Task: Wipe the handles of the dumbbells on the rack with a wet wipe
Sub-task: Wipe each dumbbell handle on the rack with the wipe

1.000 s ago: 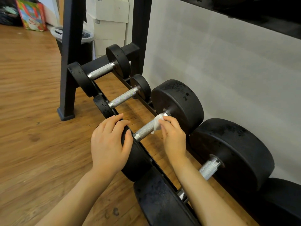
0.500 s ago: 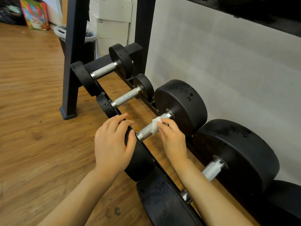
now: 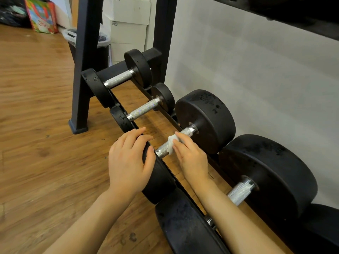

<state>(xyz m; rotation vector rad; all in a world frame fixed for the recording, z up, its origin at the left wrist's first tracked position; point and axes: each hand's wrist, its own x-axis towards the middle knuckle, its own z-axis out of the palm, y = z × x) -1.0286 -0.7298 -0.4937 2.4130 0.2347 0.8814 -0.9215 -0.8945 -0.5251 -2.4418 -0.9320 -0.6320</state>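
Several black dumbbells with knurled silver handles lie across the low rack rail [image 3: 139, 88]. My right hand [image 3: 190, 158] holds a white wet wipe [image 3: 171, 143] wrapped round the handle [image 3: 187, 132] of the third dumbbell, near its middle. My left hand [image 3: 128, 160] rests on that dumbbell's near black head [image 3: 161, 180], fingers curved over its top. The far head [image 3: 207, 120] is large and scuffed. Two smaller dumbbells [image 3: 121, 77] [image 3: 145, 109] sit beyond, a bigger one [image 3: 240, 191] nearer me under my right forearm.
A black rack upright [image 3: 82, 70] stands on the wooden floor at left. Behind it are a lined bin [image 3: 70, 34], white boxes [image 3: 130, 24] and a colourful bag [image 3: 41, 17]. A grey wall runs along the right, an upper shelf [image 3: 293, 11] overhangs.
My right hand has slid the wipe along the handle from the far head toward the near head. My left hand stays on the near head.
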